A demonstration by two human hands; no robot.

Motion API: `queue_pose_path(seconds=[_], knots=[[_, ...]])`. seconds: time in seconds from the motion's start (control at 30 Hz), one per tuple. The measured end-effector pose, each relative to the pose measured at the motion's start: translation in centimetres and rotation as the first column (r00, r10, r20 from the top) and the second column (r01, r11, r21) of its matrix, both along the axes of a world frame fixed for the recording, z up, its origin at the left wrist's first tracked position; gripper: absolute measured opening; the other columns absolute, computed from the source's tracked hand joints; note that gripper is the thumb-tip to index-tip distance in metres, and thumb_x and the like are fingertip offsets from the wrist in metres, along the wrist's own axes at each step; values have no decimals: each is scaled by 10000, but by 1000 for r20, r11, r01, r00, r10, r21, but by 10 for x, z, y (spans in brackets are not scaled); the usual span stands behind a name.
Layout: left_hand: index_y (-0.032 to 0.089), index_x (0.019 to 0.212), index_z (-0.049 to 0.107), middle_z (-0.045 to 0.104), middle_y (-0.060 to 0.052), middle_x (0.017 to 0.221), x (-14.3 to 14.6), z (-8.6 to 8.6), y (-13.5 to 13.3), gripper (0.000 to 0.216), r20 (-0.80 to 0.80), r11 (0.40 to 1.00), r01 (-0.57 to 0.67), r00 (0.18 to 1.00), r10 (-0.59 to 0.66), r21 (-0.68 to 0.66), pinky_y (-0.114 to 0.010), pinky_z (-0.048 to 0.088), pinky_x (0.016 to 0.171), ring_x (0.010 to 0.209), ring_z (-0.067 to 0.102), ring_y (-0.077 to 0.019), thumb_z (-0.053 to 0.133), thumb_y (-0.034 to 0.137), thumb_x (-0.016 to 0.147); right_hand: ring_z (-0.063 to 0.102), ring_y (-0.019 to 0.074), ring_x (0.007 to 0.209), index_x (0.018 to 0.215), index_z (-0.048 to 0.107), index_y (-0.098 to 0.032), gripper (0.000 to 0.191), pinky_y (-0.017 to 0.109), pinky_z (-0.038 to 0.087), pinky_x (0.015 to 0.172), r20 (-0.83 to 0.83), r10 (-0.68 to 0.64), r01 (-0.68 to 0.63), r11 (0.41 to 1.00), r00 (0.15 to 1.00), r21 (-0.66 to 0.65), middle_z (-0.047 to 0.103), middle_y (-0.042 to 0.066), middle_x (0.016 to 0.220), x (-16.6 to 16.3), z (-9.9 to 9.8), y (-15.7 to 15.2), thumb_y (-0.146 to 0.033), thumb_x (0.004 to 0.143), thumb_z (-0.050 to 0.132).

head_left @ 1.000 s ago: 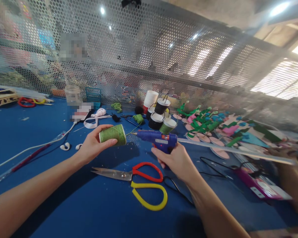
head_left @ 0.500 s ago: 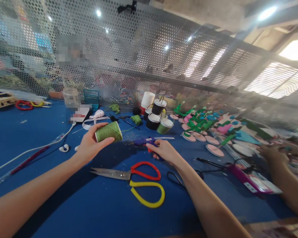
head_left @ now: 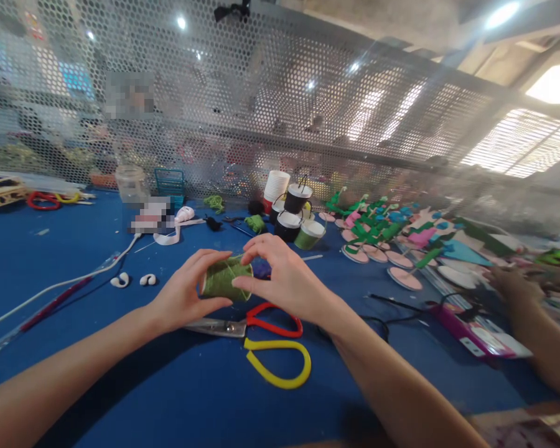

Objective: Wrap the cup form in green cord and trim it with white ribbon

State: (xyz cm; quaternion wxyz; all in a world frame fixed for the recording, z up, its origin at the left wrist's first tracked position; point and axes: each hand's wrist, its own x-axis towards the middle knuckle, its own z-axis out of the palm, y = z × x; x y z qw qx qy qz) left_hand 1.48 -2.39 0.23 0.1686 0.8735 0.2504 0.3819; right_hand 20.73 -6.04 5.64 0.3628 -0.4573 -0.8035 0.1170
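A paper cup wrapped in green yarn (head_left: 224,278) lies on its side between my two hands, held above the table. My left hand (head_left: 180,295) grips its left end, thumb below and fingers over the top. My right hand (head_left: 287,277) closes around the other end, thumb against the yarn and fingers curled above. Part of a purple glue gun (head_left: 262,269) shows on the table behind my right hand, mostly hidden. Below the cup lie large scissors (head_left: 234,328) with one red and one yellow handle, their blade tips partly covered by my left hand.
Cups with handles, including black ones (head_left: 288,225) and a green one (head_left: 310,234), stand behind. Several flower-like pieces on pink discs (head_left: 405,278) fill the right. A purple power strip (head_left: 457,330) lies near another person's arm (head_left: 525,311). A white cable (head_left: 98,271) crosses the left.
My right hand has let go of the glue gun and moved left onto the cup. My left hand has brought the cup right and nearer to me.
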Motion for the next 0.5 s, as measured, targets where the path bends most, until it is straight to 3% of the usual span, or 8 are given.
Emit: queue_pose_path(seconds=[0.13,0.27,0.37,0.5], knots=[[242,1278,345,515,-103,1141,0,-2,0,630,-25,998,-31,999,32,63,-418,432,886,1049,497,-244,662,294,736,496,218,903,682,534,-182,149,402,425,828,125,-96,95,995,988,12,545,71,892,-13,-4,-1,-158,687,681],[243,1284,346,519,-104,1141,0,-2,-1,616,-49,995,-22,998,27,94,-425,422,898,1058,490,-249,647,292,749,495,191,874,634,506,-178,162,359,422,813,98,-43,44,999,994,-15,536,66,861,-13,-9,2,-85,733,595],[249,1267,365,533,-92,1121,1,-1,-1,629,-8,1000,-19,1000,20,12,-410,432,886,1038,509,-241,672,282,719,515,166,840,635,483,-182,162,327,422,789,-26,-20,19,999,999,-45,551,47,826,-8,-9,3,-73,737,548],[237,1235,392,547,-76,1080,2,1,0,638,65,986,-31,997,42,-165,-387,447,861,990,542,-224,697,273,675,532,140,708,690,498,-186,76,289,417,657,-184,-112,75,978,977,-196,593,16,757,-2,-7,4,-146,752,516]])
